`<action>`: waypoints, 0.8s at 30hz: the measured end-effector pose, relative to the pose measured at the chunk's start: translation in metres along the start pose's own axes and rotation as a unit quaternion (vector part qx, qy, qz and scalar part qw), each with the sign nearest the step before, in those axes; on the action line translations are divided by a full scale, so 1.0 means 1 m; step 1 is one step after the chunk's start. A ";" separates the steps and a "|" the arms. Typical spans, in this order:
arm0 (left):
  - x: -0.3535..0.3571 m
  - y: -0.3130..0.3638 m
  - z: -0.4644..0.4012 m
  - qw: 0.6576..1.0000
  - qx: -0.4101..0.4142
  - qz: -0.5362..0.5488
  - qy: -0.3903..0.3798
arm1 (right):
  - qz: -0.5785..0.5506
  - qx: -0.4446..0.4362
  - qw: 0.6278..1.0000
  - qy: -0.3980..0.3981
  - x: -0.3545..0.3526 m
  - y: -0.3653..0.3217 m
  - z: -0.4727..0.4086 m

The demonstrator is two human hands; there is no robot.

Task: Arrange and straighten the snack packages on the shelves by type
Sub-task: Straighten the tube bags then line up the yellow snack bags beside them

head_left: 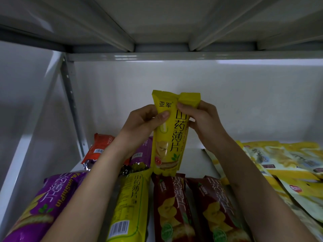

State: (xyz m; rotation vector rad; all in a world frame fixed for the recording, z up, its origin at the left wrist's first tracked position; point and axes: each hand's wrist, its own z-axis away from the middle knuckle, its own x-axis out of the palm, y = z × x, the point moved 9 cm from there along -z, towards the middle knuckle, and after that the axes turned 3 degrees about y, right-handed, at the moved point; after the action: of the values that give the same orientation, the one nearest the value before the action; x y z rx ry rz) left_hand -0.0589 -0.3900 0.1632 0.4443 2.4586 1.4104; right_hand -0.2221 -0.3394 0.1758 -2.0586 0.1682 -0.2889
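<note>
1. Near, lying flat on shelf (197, 159): purple pack (40, 206), yellow pack (129, 203), two dark red packs (174, 206).
2. Mid, held upright: yellow snack pack (168, 137); left hand (145, 119) and right hand (201, 117) both clamped on its upper part.
3. Far left: orange pack (99, 147). Right: pale yellow bags (279, 163).

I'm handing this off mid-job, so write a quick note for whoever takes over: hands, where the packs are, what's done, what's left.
Left hand and right hand: both grip the upper part of one yellow pack, held upright above the shelf.
On the shelf: purple pack at left, another yellow pack lying flat, two dark red packs side by side, red pack and a second purple one behind, pale yellow bags overlapping at right.
Done: dark red pair lined up.
Left: set the held pack with the other yellow one, tidy the back packs and right pile.
</note>
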 end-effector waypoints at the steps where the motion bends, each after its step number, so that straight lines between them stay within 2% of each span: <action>1: 0.003 -0.001 0.001 1.000 -0.012 0.011 -0.019 | -0.004 -0.001 1.000 0.010 -0.001 -0.001 0.000; 4: 0.010 -0.001 0.004 0.998 -0.024 0.007 -0.061 | -0.015 0.001 0.999 0.041 -0.006 -0.002 -0.001; 11: -0.005 -0.001 0.001 1.000 -0.002 -0.006 0.004 | 0.000 0.014 1.000 -0.016 0.005 0.003 -0.001; 17: 0.010 -0.007 0.004 0.996 -0.051 0.018 -0.075 | 0.003 -0.008 0.999 0.054 -0.012 -0.002 -0.002; 19: 0.010 -0.010 0.005 0.996 -0.050 0.002 -0.075 | -0.010 -0.003 0.998 0.067 -0.016 -0.002 -0.003; 24: -0.001 -0.005 0.003 1.000 -0.019 -0.004 -0.020 | -0.033 0.037 0.999 -0.006 -0.005 0.004 -0.003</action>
State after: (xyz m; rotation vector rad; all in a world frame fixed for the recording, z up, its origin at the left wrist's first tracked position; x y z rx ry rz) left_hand -0.0575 -0.3900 0.1574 0.4484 2.3965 1.4279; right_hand -0.2273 -0.3422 0.1732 -1.9948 0.0803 -0.3178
